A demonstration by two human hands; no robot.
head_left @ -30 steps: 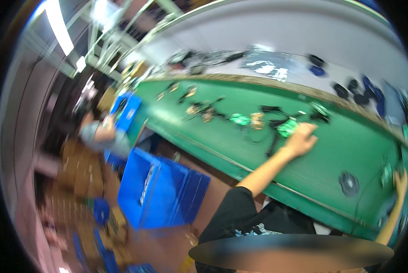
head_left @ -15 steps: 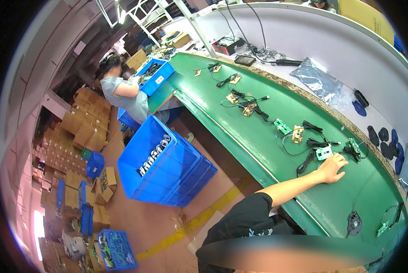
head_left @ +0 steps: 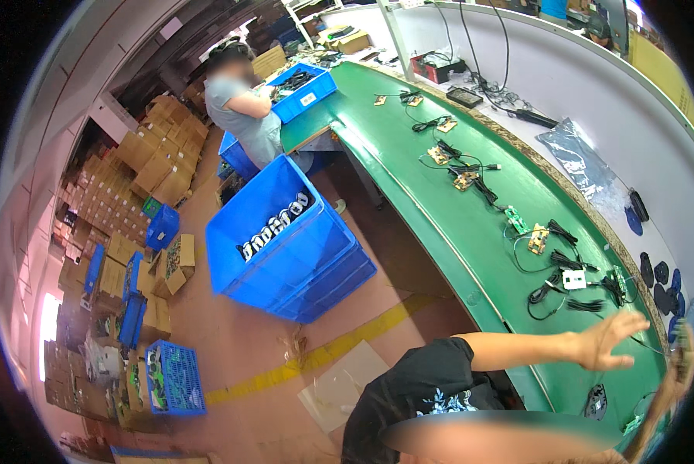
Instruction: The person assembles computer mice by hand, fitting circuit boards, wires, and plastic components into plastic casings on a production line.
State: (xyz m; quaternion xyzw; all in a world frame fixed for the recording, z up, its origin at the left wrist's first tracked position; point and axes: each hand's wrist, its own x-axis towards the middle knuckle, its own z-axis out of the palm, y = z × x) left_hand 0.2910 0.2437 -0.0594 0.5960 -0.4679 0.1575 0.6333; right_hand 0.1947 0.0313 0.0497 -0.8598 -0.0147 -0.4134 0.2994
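Nearest: black T-shirt w/ blue-white print (head_left: 446, 404), lower part hidden behind a blurred oval. Left hand (head_left: 608, 344): fingers spread, pinching nothing, over the long green bench top (head_left: 416, 205). Right hand (head_left: 679, 373): at R edge, smeared; finger state can't be told, ditto the blurry brownish-grey thing (head_left: 682, 338) at its fingers. Btwn forearms: black rounded plastic shell (head_left: 596, 402); small green circuit board (head_left: 633, 424), partly cut off by R forearm.

Just past left hand: bundle of short black wires (head_left: 586, 305), then white-and-green circuit board (head_left: 573, 279) lying on bench w/ coiled black cable (head_left: 542, 294). Tan circuit board (head_left: 538, 241) farther up, same row.

L of bench: big blue plastic bin (head_left: 316, 271) w/ white-and-black shells (head_left: 273, 226), bottom ones hidden. Far end: co-worker in grey top (head_left: 242, 116), hands partly hidden by blue crate (head_left: 289, 110); its white label (head_left: 308, 99) too small to read.
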